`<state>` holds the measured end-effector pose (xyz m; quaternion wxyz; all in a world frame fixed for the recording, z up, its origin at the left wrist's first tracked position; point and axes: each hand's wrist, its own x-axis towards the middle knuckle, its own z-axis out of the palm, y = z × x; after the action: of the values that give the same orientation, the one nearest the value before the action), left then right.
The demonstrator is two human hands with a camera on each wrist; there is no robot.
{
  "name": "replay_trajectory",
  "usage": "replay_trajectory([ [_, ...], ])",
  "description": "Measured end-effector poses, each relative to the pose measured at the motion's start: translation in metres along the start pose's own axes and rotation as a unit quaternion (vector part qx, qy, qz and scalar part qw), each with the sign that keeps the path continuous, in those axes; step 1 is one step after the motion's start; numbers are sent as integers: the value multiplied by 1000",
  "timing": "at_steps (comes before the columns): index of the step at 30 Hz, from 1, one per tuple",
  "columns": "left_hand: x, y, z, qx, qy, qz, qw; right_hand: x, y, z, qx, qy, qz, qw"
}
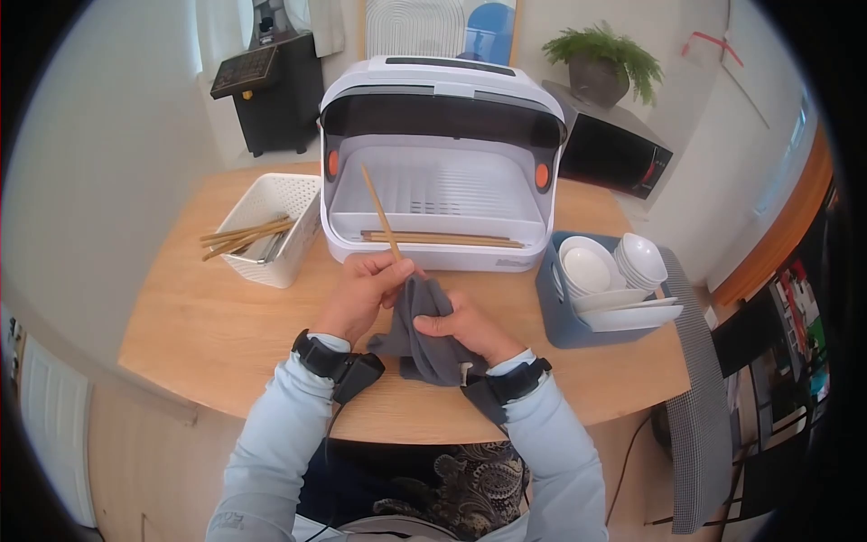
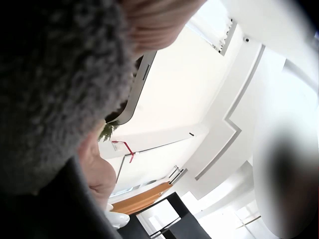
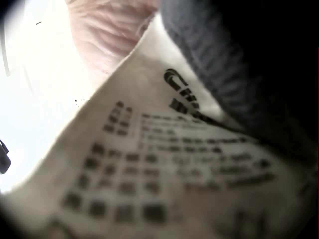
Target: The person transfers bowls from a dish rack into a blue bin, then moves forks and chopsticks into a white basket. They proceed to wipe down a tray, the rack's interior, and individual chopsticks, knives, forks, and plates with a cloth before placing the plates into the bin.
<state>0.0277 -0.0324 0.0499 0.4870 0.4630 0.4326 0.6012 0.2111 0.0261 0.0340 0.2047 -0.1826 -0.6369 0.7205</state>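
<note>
A: Where do we find the chopstick (image 1: 379, 209)?

B: Standing at a slant in front of the white cabinet (image 1: 470, 260), its lower end right at the top of the grey cloth (image 1: 423, 334).

A: How are the fingers set on it?

B: Those of the left hand (image 1: 361, 289) are narrow — we see thumb and fingertips pinching the stick near its lower end.

A: What about the right hand (image 1: 474, 327)?

B: It grips the cloth, thumb laid across the front. Its other fingers are mostly hidden, so we cannot tell how far they curl. The right wrist view shows us a pale printed label (image 3: 134, 164) beside the grey fabric, much of it blurred.

A: And farther out?

B: More chopsticks (image 1: 442, 239) lie along the front inside the open cabinet. To our left, a white basket (image 1: 293, 257) has a bundle of sticks (image 1: 244, 237) over its rim; to our right, a blue bin (image 1: 573, 330) holds white bowls (image 1: 587, 271) and plates (image 1: 632, 319) — all on the wooden desk (image 1: 199, 316).
</note>
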Motion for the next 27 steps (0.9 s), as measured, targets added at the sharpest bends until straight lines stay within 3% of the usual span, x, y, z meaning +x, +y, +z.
replay_trajectory([
  [4,5,-10,-10,-63,7,49,997,4,4,-2,4,25,6,1000],
  [8,1,12,-12,-107,88,99,985,5,6,-6,-63,23,36,997],
  [11,1,31,-36,-65,146,175,972,6,14,-11,-113,15,74,991],
  [13,9,31,-42,193,177,216,940,7,12,-11,-101,-6,66,993],
  [15,18,31,-38,414,174,256,856,8,12,-12,-92,-18,64,994],
  [17,27,28,-25,592,140,291,739,8,13,-13,-85,-24,69,994],
  [22,64,16,0,698,42,243,672,4,8,-11,-87,-11,73,994],
  [25,82,-2,6,661,32,246,708,5,11,-16,-88,-22,71,993],
  [27,84,-4,13,665,32,236,708,4,11,-18,-85,-21,71,994],
])
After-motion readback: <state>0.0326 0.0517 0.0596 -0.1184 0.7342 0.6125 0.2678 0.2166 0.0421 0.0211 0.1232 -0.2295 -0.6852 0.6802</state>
